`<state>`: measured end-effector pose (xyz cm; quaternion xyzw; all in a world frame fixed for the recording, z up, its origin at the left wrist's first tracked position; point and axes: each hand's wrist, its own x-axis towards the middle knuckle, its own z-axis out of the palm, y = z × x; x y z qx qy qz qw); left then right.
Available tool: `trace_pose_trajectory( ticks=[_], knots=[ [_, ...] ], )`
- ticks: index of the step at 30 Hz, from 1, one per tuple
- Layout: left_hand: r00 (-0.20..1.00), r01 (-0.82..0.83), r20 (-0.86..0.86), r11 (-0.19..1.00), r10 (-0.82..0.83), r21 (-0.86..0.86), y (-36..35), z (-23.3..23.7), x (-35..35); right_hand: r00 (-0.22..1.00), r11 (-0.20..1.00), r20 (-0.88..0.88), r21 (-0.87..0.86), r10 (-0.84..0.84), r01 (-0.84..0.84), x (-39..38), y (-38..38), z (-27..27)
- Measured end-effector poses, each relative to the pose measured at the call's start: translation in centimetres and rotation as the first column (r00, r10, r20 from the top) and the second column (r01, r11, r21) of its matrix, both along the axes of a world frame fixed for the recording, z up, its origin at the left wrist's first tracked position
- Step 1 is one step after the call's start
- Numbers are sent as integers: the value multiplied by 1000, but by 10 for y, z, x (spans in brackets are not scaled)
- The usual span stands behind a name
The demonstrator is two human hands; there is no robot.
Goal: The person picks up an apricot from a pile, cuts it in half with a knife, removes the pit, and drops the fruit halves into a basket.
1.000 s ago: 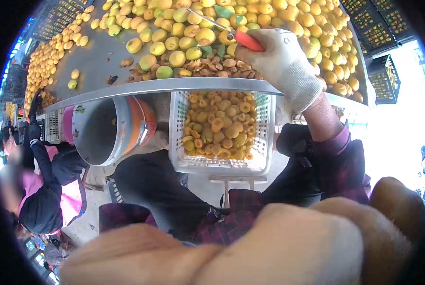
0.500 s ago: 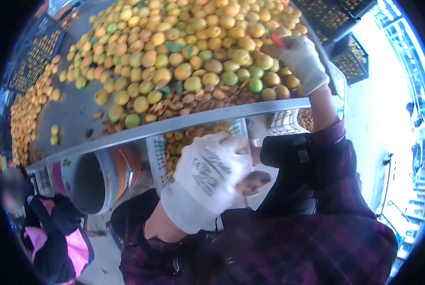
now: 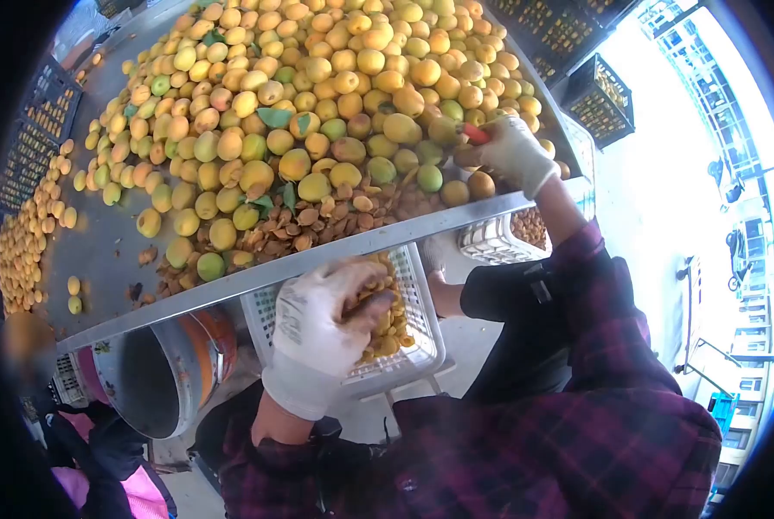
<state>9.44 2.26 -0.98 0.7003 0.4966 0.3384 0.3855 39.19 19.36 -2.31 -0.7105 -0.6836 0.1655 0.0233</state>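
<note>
Head view. Right hand (image 3: 510,154), gloved: closed around red-handled knife (image 3: 475,133), at right edge of apricot pile (image 3: 317,104) on metal table (image 3: 110,251). Left hand (image 3: 322,320), gloved: fingers curled, contents unclear, over white basket (image 3: 404,362) of apricot halves (image 3: 388,333), near side, below table edge. Grey bucket (image 3: 149,381) to left.

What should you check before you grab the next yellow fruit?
1. Grip of the right hand on the red-handled tool: closed around it, ok.
2. Where the tool's blade points: hidden among the fruit, cannot tell.
3. Whether the left hand is free: something brownish sits at its fingertips, cannot tell.
4. The white basket sits below the left hand: ok.
5. The fruit pile is within reach: the right hand touches it, ok.
</note>
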Motion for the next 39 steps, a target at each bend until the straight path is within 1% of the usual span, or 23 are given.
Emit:
trace_pose_trajectory(
  ticks=[2, 3, 5, 6, 7, 9, 11, 13, 19, 21, 22, 23, 25, 27, 29, 30, 31, 32, 34, 36, 37, 38, 39],
  knots=[
    [975, -52, 204, 984, 87, -169, 1, -8, -5, 904, 994, -417, -98, -92, 56, 4, 2, 14],
    [973, -69, 205, 985, 102, -159, 3, -9, -3, 906, 995, -418, -88, -72, 38, -8, -5, 27],
    [865, -161, 451, 974, 218, -162, 7, -7, 2, 694, 998, -719, -63, -31, -21, -44, -32, 57],
    [885, -155, 428, 983, 184, -103, 9, -6, -1, 636, 994, -772, -65, 4, -85, -59, -39, 61],
    [780, -162, 571, 963, 258, -214, 10, 2, 2, 616, 991, -787, -72, 11, -109, -75, -47, 62],
    [820, -226, 504, 963, 271, -151, 12, 16, 0, 498, 964, -864, -192, -77, -183, -107, -63, 66],
    [799, -238, 534, 961, 277, -143, 15, 7, -6, 495, 957, -868, -161, -20, -243, -130, -74, 71],
    [853, -274, 461, 962, 243, 0, 18, -6, -14, 482, 921, -872, -118, 82, -371, -144, -79, 68],
    [838, -399, 417, 917, 352, 27, 19, 8, -29, 448, 943, -891, -210, -75, -258, -173, -81, 63],
    [869, -443, 314, 884, 383, 147, 20, 1, -40, 421, 916, -882, 29, 212, -400, -172, -75, 51],
    [902, -430, 171, 861, 396, 273, 22, 1, -47, 481, 907, -840, 31, 251, -419, -173, -73, 55],
    [907, -422, 144, 856, 396, 300, 21, 4, -50, 445, 924, -895, -155, 18, -349, -181, -74, 61],
    [910, -414, 138, 882, 392, 224, 21, 10, -53, 488, 906, -872, -242, -46, -347, -190, -74, 70],
    [907, -420, 95, 876, 410, 237, 23, 13, -54, 498, 916, -867, -205, -6, -345, -193, -72, 57],
    [913, -404, 72, 868, 401, 289, 31, 5, -52, 545, 914, -755, 177, 364, -364, -204, -72, 47],
    [908, -415, 70, 861, 413, 295, 31, 6, -51, 712, 903, -559, 206, 425, -377, -207, -73, 53],
    [901, -427, 65, 851, 429, 304, 32, 8, -51, 666, 893, -597, 255, 447, -371, -207, -76, 55],
    [897, -440, 70, 864, 437, 245, 34, 8, -50, 652, 898, -618, 310, 439, -311, -209, -74, 42],
    [888, -440, 216, 885, 405, 153, 33, 6, -50, 639, 903, -642, 360, 423, -235, -206, -69, 29],
    [876, -441, 279, 888, 393, 134, 34, 4, -50, 589, 967, -767, 194, 253, -162, -204, -61, 30],
    [824, -434, 398, 901, 404, -17, 35, 6, -51, 588, 967, -768, 196, 254, -162, -201, -56, 27],
    [749, -403, 505, 900, 429, -166, 35, 7, -53, 699, 939, -640, 313, 319, -142, -194, -49, 20],
    [746, -409, 505, 898, 433, -165, 34, 9, -54, 793, 893, -491, 426, 360, -142, -187, -42, 11]
  ],
)
